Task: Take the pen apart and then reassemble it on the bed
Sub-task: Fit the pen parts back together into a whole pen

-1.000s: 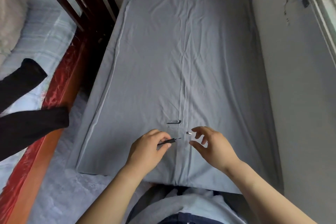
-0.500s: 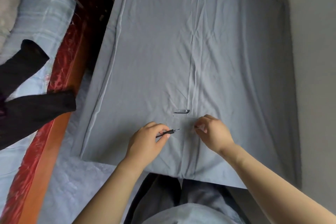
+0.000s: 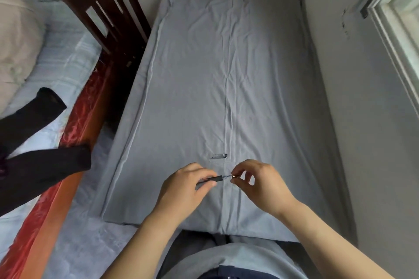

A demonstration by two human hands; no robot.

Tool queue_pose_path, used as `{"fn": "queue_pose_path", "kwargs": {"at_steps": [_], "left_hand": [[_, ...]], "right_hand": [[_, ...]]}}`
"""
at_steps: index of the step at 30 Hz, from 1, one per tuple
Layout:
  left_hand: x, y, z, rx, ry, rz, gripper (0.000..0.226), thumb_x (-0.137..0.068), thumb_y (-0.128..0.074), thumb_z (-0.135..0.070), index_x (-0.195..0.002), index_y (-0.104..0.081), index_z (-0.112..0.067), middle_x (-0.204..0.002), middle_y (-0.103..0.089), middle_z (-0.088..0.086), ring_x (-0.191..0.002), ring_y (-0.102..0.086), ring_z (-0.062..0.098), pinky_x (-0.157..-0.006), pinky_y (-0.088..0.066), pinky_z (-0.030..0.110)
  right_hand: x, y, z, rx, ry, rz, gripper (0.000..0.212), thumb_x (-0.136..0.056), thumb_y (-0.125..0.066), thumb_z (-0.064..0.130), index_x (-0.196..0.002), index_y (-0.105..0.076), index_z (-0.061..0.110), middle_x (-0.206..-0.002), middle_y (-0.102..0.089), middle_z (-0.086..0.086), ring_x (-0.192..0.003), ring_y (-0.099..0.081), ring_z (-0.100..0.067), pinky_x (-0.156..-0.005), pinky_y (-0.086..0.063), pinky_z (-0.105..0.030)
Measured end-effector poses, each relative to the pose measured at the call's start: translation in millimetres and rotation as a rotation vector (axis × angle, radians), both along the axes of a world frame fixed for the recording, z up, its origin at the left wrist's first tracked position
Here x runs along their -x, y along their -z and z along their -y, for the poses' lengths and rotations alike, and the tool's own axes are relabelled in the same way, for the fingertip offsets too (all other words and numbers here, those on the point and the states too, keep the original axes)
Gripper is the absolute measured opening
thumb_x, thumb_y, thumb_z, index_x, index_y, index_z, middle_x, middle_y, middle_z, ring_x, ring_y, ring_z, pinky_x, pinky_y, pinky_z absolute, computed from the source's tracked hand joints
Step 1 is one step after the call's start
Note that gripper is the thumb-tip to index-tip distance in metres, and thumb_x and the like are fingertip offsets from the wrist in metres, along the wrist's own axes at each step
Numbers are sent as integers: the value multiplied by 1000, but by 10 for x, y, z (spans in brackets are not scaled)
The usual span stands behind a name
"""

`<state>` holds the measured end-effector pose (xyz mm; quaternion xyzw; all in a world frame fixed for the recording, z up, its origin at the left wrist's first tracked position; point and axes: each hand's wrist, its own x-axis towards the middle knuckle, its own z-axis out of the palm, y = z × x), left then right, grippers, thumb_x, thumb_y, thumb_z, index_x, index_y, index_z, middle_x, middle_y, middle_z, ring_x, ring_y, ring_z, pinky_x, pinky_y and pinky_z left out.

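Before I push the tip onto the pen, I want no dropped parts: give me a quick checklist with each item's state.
1. Left hand grips the pen body: ok.
2. Right hand pinches the small tip piece: ok.
3. Tip lined up with the refill end: close, exact alignment cannot tell.
4. Spring in place: cannot tell, too small.
5. Cap resting on the bed sheet, within reach beyond the hands: ok.
6. Work held over the bed, so a dropped part lands on the sheet: ok.
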<state>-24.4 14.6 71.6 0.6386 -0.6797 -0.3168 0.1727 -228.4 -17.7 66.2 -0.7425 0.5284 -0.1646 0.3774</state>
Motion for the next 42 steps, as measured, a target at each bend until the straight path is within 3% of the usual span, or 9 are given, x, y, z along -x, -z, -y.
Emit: {"fn": "queue_pose_path", "kwargs": {"at_steps": [18, 30, 42], "left_hand": [[121, 15, -100, -6, 105, -15, 16, -86, -57, -39, -100, -64, -39, -88, -59, -18, -78, -54, -1, -65, -43, 16], [89, 12, -121, -11, 70, -86, 14, -82, -64, -32, -95, -67, -36, -87, -62, -16, -81, -59, 1, -73, -51, 28], [94, -16, -109, 26, 54, -94, 14, -82, -64, -34, -95, -66, -37, -85, -60, -18, -83, -56, -2, -69, -49, 20]], "right_hand": [[84, -135, -230, 13, -12, -46, 5, -81, -67, 26, -85, -64, 26, -83, -65, 8, -66, -56, -8, -64, -50, -32], [-6, -140, -208, -2, -35, -53, 6, -84, -63, 28, -88, -64, 23, -85, -62, 10, -69, -56, -12, -67, -50, -37], [63, -157, -178, 31, 18, 12, 10, -79, -70, 22, -87, -68, 28, -83, -69, 7, -68, -57, -8, -67, -49, -26]]}}
